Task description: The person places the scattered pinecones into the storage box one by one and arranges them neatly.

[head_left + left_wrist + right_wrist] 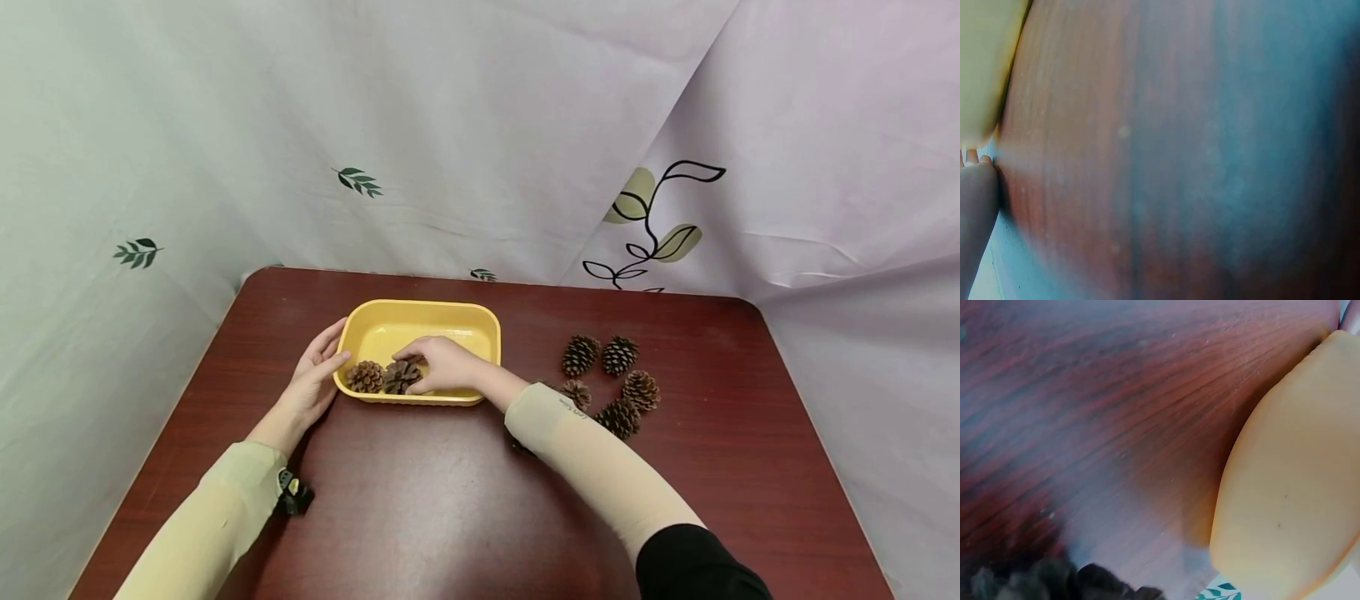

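Note:
A yellow plastic basin [420, 401] stands at the back left of the table. My left hand [313, 379] grips its left end, thumb at the rim and fingers along the outer wall. Inside, one pine cone [366, 377] lies in the front left corner. My right hand [444, 367] reaches over the basin's right front and holds another pine cone [402, 377] beside the first, thumb and fingers round it. In the left wrist view a bit of the left hand [975, 194] shows below the basin [982, 69]. The right wrist view shows the basin's outer wall [1291, 469].
Several loose pine cones [620, 356] lie on the dark red table [420, 492] right of the basin, some partly hidden by the right forearm. Dark cone scales [1054, 581] edge into the right wrist view. A white patterned cloth [480, 167] hangs behind the table.

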Motion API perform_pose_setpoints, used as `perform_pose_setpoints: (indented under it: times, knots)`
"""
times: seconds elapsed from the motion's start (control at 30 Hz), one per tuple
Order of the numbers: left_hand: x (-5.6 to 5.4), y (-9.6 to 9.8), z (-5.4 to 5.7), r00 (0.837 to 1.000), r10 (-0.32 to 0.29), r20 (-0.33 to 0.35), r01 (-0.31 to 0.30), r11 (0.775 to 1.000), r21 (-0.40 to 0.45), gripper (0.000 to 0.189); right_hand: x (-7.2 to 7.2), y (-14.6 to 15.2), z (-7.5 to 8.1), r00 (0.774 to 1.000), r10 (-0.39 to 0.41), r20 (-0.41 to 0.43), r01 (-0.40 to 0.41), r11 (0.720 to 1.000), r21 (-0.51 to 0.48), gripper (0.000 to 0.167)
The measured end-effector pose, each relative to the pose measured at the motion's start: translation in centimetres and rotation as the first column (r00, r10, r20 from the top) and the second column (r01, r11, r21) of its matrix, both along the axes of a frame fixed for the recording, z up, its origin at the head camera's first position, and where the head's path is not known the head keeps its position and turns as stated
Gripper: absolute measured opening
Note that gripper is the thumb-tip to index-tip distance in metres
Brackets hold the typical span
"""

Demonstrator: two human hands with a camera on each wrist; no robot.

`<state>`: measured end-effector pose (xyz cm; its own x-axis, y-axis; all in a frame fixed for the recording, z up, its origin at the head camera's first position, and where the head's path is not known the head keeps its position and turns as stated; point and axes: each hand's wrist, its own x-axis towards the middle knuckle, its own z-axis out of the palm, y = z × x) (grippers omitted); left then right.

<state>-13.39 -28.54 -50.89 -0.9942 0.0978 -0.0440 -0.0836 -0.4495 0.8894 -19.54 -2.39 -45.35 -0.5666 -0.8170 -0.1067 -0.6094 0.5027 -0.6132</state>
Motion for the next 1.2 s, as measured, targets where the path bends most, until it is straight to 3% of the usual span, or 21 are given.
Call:
perform_pose_setpoints:
  times: [0.47, 0.93, 1.2]
  knots:
    - [0.0, 0.2, -0.1, 1.000, -0.004, 0.009, 0.004, 1.000, -0.007, 0.053, 0.4, 0.2, 0.7, 1.000, -0.003, -0.022, 0.004, 1.000, 0.030, 0.063]
    - [-0.1, 0.0, -0.1, 1.000, 0.001, -0.003, -0.001, 1.000, -0.004, 0.052, 0.3, 3.2, 4.3, 0.999, -0.005, -0.048, 0.004, 1.000, -0.013, 0.060]
    - [-0.1, 0.1, 0.0, 1.000, -0.005, -0.008, 0.005, 1.000, 0.012, 0.052, 0.4, 6.2, 5.9, 0.998, -0.043, -0.041, 0.039, 0.995, -0.091, 0.055]
